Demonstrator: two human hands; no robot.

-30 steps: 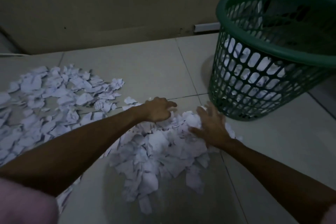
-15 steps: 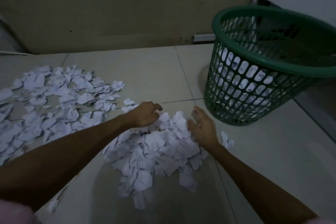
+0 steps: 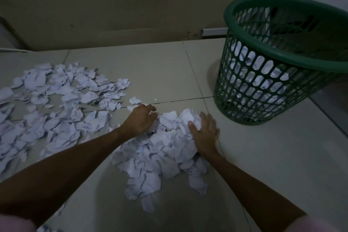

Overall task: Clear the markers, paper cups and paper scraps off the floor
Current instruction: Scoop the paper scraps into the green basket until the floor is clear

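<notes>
Two bare hands flank one heap of torn white paper scraps on the pale tiled floor: the left hand has its fingers curled into the scraps, and the right hand presses flat-fingered against them. A second, scattered patch of white paper scraps lies left. One green plastic lattice basket holding paper stands right, near a beige wall. Print on scraps is unreadable.

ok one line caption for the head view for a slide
Both hands gather a heap of paper scraps beside a green basket.
</notes>
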